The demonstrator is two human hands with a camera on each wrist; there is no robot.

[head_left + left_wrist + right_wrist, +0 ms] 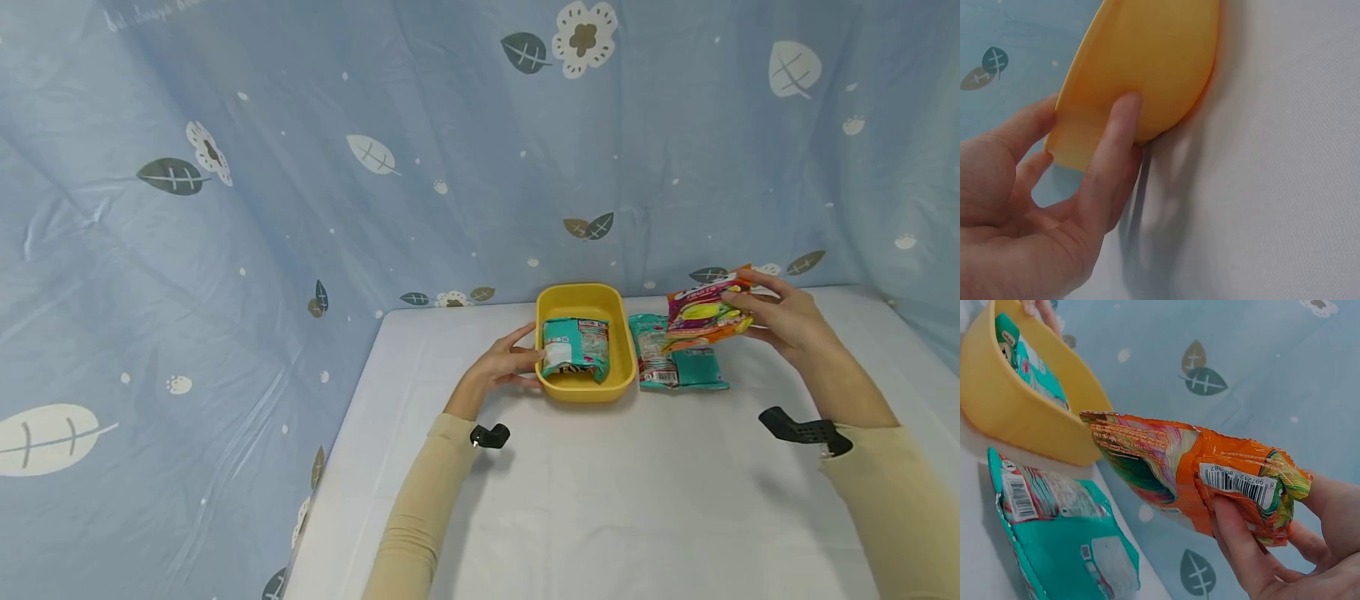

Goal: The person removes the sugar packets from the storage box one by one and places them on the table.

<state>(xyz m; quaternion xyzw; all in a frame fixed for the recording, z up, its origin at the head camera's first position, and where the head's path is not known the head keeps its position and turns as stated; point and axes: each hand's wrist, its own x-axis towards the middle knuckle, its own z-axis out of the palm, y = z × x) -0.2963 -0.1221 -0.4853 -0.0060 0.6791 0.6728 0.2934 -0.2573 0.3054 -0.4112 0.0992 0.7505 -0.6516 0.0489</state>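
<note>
In the head view a yellow plastic container stands on the white table and holds a teal snack packet. My left hand holds the container's left wall, with fingers at the rim and along the outside, as the left wrist view shows on the yellow wall. My right hand grips an orange and purple snack packet by its right end, raised above the table. Its orange back with a barcode faces the right wrist view, where my fingers press on the wrapper.
More teal packaging lies on the table right of the container, partly hidden under the raised packet. A blue curtain with leaves and flowers hangs behind and to the left. White cloth covers the table.
</note>
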